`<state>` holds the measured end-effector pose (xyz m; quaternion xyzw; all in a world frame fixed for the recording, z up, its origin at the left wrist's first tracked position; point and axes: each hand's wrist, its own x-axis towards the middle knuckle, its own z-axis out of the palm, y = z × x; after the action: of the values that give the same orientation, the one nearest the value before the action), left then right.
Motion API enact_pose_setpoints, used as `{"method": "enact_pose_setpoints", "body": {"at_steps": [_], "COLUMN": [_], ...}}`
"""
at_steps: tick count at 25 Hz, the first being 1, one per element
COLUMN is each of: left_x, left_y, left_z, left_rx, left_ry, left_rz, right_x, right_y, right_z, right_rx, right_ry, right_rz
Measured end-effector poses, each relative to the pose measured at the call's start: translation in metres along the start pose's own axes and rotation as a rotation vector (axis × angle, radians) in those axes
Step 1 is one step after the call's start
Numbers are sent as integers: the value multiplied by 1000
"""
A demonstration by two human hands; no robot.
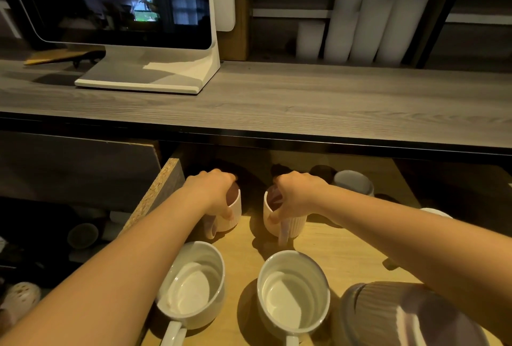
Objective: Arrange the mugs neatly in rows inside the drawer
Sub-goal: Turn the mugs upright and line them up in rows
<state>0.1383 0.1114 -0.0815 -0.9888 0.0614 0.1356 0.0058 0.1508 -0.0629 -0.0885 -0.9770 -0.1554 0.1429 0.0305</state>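
An open wooden drawer (340, 248) lies under the counter. My left hand (213, 193) grips the rim of a pink ribbed mug (231, 215) at the drawer's left. My right hand (296, 196) grips the rim of a second pink ribbed mug (291, 228) beside it. Both mugs stand upright on the drawer floor. Nearer to me stand two white mugs, one on the left (194, 286) and one on the right (293, 291), handles pointing toward me. A grey ribbed mug (388, 315) sits at the front right, partly under my right forearm. Dark mugs sit in shadow at the back.
A white mug (353, 182) stands at the drawer's back right. The drawer's chipboard left wall (155, 198) rises beside my left arm. The grey wood counter (277, 101) overhangs the drawer's rear, carrying a white monitor (144, 40). White rolls (365, 18) stand on a shelf behind.
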Motion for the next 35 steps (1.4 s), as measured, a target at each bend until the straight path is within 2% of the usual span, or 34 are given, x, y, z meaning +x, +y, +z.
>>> {"method": "enact_pose_setpoints", "body": {"at_steps": [5,7,9,13,18,22,28,35], "left_x": [-4,-7,-11,-22,-32,-32,-30,-27], "left_y": [7,16,30,63,89,87,86,84], "left_z": [-4,-5,-5,-1,6,10,11,13], "left_rx": [122,170,156,0,-47,-42,-27,-6], "left_ry": [-36,5,74,182,202,174,156,155], "left_rz": [-7,12,79,313,464,498,506,507], "right_x": [-5,-14,-27,-49,-56,-44,-43,-65], "right_y": [6,17,35,74,102,100,92,93], "right_z": [-6,-15,-23,-26,-21,-12,-12,-6], "right_rx": [52,52,-2,-110,-51,51,13,62], "right_ry": [-49,11,66,44,-33,-67,-22,-85], "right_rz": [-56,-57,-48,51,181,243,325,265]}}
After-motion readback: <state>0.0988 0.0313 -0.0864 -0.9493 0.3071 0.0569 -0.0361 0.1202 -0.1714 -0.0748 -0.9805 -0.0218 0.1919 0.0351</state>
